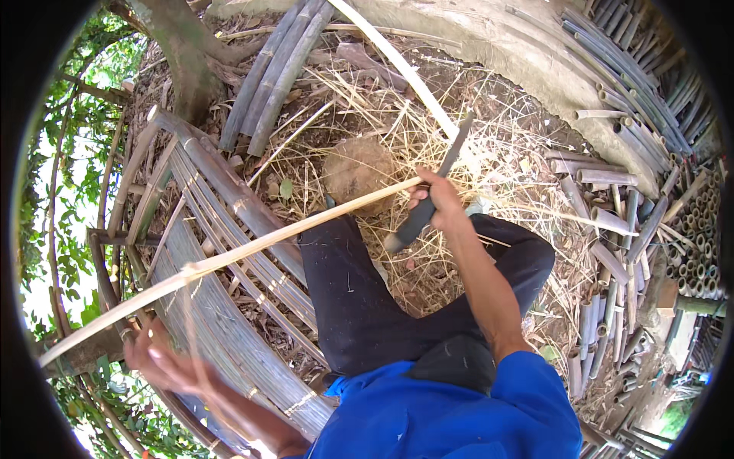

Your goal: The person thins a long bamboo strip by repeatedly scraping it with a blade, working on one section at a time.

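Head view: my right hand is closed around a knife, its dark blade slanting up and to the right, and around the near end of a pale strip. The strip runs from there down to the far left, over my right thigh's opposite leg and the slats. My left hand is blurred, but it seems open, fingers spread, just below the strip's far part. A thin strand hangs from the strip across my left forearm. Ahead of my dark trousers sits a round brown block among shavings. Three poles lie beyond, near a tree trunk; cut bamboo is stacked at right.
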Available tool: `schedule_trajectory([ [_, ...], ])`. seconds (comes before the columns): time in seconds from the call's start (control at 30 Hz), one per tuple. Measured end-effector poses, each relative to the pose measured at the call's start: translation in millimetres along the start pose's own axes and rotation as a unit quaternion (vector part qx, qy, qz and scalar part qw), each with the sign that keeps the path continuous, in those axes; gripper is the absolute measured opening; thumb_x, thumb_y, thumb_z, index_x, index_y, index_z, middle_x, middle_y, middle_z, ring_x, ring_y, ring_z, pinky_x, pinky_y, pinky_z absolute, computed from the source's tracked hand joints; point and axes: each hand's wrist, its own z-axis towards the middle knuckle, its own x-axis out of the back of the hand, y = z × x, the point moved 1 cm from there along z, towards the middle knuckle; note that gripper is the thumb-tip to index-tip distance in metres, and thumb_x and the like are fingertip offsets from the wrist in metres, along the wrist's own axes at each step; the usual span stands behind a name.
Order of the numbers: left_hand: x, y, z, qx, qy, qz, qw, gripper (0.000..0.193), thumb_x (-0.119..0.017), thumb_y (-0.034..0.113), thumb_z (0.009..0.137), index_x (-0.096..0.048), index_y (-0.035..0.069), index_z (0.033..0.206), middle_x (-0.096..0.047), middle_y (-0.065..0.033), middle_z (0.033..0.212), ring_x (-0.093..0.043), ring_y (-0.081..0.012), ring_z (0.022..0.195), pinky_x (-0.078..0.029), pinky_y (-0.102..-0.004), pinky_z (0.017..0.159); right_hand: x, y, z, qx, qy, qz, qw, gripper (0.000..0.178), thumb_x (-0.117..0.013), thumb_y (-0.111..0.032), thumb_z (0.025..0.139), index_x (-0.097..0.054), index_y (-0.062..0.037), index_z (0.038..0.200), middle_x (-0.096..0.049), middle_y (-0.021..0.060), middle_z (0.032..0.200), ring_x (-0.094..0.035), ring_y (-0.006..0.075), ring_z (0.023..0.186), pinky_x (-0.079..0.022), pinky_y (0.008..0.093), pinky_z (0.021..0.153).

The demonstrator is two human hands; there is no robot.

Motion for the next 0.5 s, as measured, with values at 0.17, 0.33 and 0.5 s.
schedule_trajectory([
  [0.17, -136, 61, -75, 0.110, -0.118, -0.402, 0.901, 0.074, -0.039, 0.064, 0.100, -0.048, 0.000, 0.136, -0.070, -0.0238, 0.085, -0.071, -0.0408, 0.085, -0.059, -0.0561, 0.083, -28, 56, -32, -0.074, -0.057, -0.046, 0.995, 0.026, -0.065, -0.027, 0.099, -0.052, -0.0043, 0.099, -0.060, 0.0090, 0.077, -0.050, 0.0089, 0.054, -0.050, 0.0315, 0.051],
  [0.33, -118, 77, -21, 0.002, -0.074, -0.531, 0.844, 0.064, -0.038, 0.063, 0.101, -0.063, 0.006, 0.088, -0.047, -0.0052, 0.050, -0.050, -0.0158, 0.039, -0.044, -0.0338, 0.035, -3, 84, -55, 0.079, -0.188, -0.335, 0.920, 0.033, -0.070, -0.026, 0.094, -0.059, 0.0011, 0.108, -0.066, 0.0109, 0.086, -0.060, 0.0166, 0.062, -0.053, 0.0344, 0.057],
  [0.5, -76, 97, 11, -0.023, -0.066, -0.548, 0.833, 0.057, -0.042, 0.059, 0.101, -0.061, 0.007, 0.085, -0.041, -0.0043, 0.049, -0.044, -0.0160, 0.038, -0.035, -0.0310, 0.035, 15, 78, -98, 0.357, -0.149, -0.655, 0.649, 0.033, -0.060, -0.021, 0.099, -0.060, -0.0026, 0.126, -0.068, 0.0207, 0.095, -0.067, 0.0396, 0.076, -0.056, 0.0443, 0.065],
])
